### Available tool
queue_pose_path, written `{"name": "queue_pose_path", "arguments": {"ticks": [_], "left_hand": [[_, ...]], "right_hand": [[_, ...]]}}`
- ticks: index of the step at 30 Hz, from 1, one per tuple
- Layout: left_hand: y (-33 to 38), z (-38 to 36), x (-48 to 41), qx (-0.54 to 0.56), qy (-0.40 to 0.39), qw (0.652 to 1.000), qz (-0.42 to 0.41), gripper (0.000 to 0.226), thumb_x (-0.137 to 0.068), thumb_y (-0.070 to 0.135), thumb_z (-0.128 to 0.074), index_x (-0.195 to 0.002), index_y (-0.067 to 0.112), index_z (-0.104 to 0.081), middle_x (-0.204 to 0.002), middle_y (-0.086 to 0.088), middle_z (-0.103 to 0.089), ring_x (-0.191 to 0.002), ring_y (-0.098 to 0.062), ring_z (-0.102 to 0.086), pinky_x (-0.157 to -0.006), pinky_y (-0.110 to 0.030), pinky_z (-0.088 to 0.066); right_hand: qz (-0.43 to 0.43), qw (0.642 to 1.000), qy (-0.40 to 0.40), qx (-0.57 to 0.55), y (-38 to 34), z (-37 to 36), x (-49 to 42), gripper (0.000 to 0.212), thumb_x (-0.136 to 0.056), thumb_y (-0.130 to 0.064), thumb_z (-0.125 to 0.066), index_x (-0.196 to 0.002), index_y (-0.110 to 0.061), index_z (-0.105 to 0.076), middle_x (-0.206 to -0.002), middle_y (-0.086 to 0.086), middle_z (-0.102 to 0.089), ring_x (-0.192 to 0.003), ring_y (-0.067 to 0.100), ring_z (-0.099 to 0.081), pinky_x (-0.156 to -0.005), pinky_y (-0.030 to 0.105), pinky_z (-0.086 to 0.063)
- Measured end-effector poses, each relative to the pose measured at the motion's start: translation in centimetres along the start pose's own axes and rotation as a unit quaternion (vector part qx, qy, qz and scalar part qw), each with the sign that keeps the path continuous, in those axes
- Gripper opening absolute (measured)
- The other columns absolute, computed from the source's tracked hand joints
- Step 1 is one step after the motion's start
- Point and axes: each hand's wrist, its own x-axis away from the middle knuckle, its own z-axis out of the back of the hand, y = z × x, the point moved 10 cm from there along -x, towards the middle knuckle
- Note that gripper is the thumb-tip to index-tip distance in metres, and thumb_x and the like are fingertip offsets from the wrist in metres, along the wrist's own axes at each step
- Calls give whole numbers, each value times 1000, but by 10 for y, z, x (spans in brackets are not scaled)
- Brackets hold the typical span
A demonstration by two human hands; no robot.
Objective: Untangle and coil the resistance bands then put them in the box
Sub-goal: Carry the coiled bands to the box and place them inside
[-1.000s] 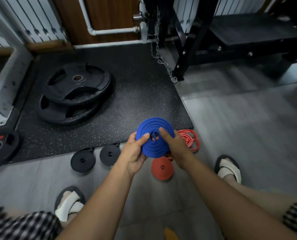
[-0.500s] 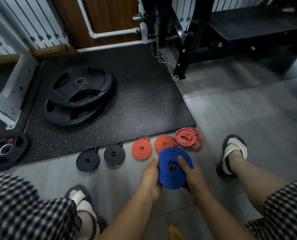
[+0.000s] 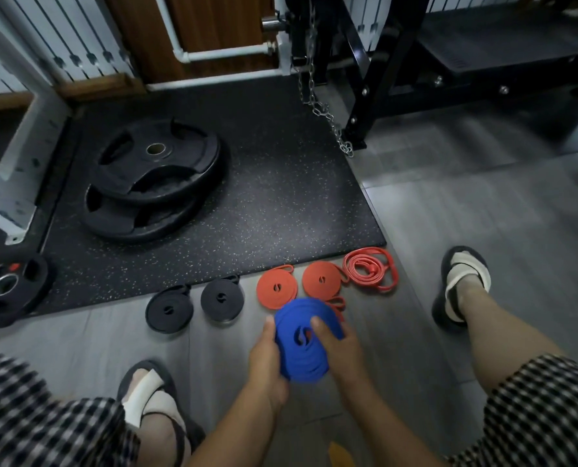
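Both hands have brought a blue coiled band [image 3: 302, 345] down from chest height to just above the floor [image 3: 449, 230], close to the person's knees. A second ago the coil was held up, in front of the row of bands; now it sits low and nearer the body. That suggests the winding of this band is done and it is about to be laid down or carried to the box. No box can be seen from here.

The left hand [image 3: 265, 360] cups the coil's left edge, thumb along the rim. The right hand [image 3: 336, 347] presses from the right, its thumb on the face of the coil beside the centre hole. Both hands are clamped on the coil, one on each side, forearms reaching in from below and meeting at it.

Just beyond the hands, four finished coils lie in a row on the floor. Far left of the hands is a black coil [image 3: 168, 308], then a second black coil [image 3: 222, 299]. Directly beyond the hands lie an orange coil [image 3: 276, 290] and a second orange coil [image 3: 323, 281], partly hidden by the blue one. Beyond and right of the hands a thin red band [image 3: 370, 269] lies in loose loops.

Farther off, left of the hands, two large weight plates [image 3: 156, 176] are stacked on a black rubber mat [image 3: 280, 197].
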Motion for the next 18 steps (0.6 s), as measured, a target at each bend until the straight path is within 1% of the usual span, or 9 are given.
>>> {"name": "queue_pose_path", "arguments": {"ticks": [3, 5, 6, 8, 10, 11, 13, 15, 18], "left_hand": [[40, -27, 6, -4, -38, 997, -69, 32, -98, 30, -41, -99, 6, -62, -76, -8, -71, -66, -18, -67, -66, -32, -56], [49, -30, 19, -20, -33, 996, -82, 30, -99, 28, -41, -93, 6, -61, -76, -8, -69, -69, -21, -65, -73, -36, -54], [50, -29, 25, -28, -29, 996, -81, 32, -99, 28, -41, -91, 5, -61, -79, -10, -68, -72, -23, -63, -78, -39, -52], [50, -23, 40, -39, -28, 996, -77, 36, -99, 31, -41, -86, 5, -62, -82, -12, -66, -76, -26, -62, -85, -45, -50], [55, -18, 57, -50, -32, 995, -85, 37, -98, 34, -41, -85, 7, -62, -85, -13, -67, -79, -27, -62, -91, -47, -49], [59, -15, 68, -56, -36, 994, -92, 36, -98, 34, -41, -84, 8, -63, -86, -13, -67, -80, -27, -62, -90, -46, -49], [62, -4, 90, -42, -42, 993, -104, 34, -97, 33, -43, -83, 9, -64, -78, -10, -70, -77, -26, -62, -82, -42, -51], [55, 13, 104, -32, -38, 994, -97, 37, -97, 35, -40, -82, 10, -64, -63, -6, -70, -66, -25, -63, -65, -36, -52], [34, 31, 112, -9, -42, 997, -57, 43, -98, 36, -35, -81, 7, -61, -54, -10, -67, -43, -23, -63, -38, -30, -50]], "right_hand": [[31, 997, -17, -62, -47, -6, -1, 27, -84, -23, -65, -103, -3, -65, -96, 13, -70, -85, 24, -66, -73, 33, -55], [37, 996, -37, -68, -61, -10, 8, 25, -86, -21, -63, -104, -4, -65, -97, 13, -70, -85, 23, -67, -71, 29, -56], [32, 997, -38, -52, -62, -11, 13, 26, -85, -24, -64, -103, -6, -66, -96, 12, -71, -86, 23, -68, -74, 32, -57], [20, 999, -25, -17, -59, -13, 26, 32, -79, -36, -69, -98, -10, -68, -92, 8, -73, -87, 23, -69, -82, 42, -56], [38, 999, -10, -6, -64, -11, 42, 47, -66, -51, -72, -90, -11, -70, -88, 6, -74, -85, 23, -69, -84, 45, -55], [50, 999, -10, -14, -66, -12, 48, 48, -64, -53, -72, -87, -11, -70, -86, 6, -74, -85, 24, -70, -83, 45, -55], [63, 997, -35, -38, -71, -19, 68, 31, -77, -39, -71, -88, -10, -70, -87, 8, -74, -84, 24, -70, -80, 42, -56], [53, 996, -58, -48, -63, -27, 90, 19, -81, -27, -70, -89, -9, -69, -86, 8, -73, -83, 23, -70, -76, 39, -55], [19, 998, -59, -31, -38, -30, 110, 26, -72, -34, -74, -81, -10, -69, -80, 6, -74, -80, 22, -69, -75, 37, -55]]}}
